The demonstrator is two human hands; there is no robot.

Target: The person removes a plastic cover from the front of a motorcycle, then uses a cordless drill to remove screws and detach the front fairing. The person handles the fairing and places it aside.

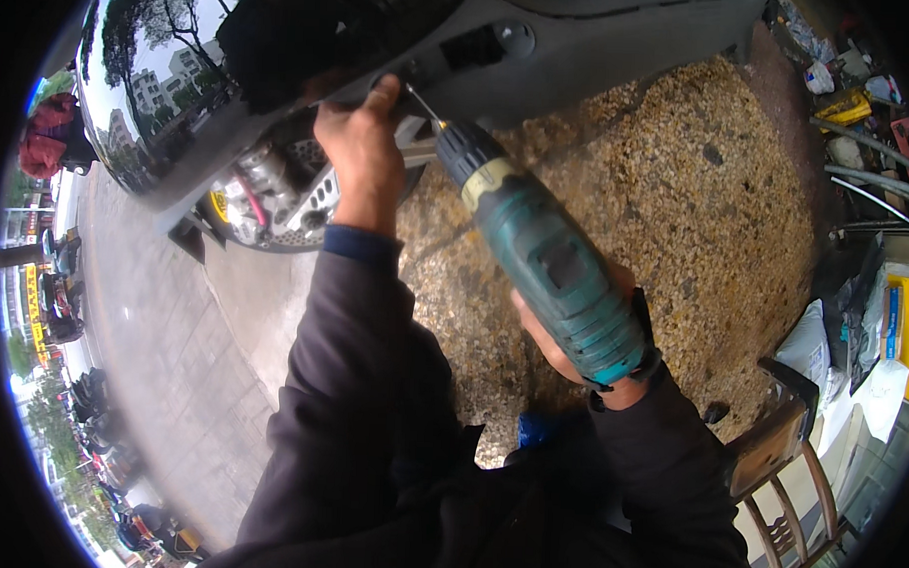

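Note:
My right hand (553,338) is closed around the grip of a teal and black power drill (555,273), whose body hides most of the fingers. A long thin bit (423,104) sticks out of the drill's black chuck (466,152) and slants up to the dark underside of a glossy black vehicle. My left hand (361,146) is closed at the edge of its black body panel (402,67), thumb up beside the bit's tip. Its other fingers are partly hidden. Just left of that hand are a perforated metal disc (320,207) and a pink part (250,199).
Pebbled ground (668,191) lies below the drill, with grey paving (163,304) to the left. A wooden chair (778,476) stands at lower right. Bags (808,336), cables and clutter line the right side. Parked motorcycles (90,401) stand along the far left.

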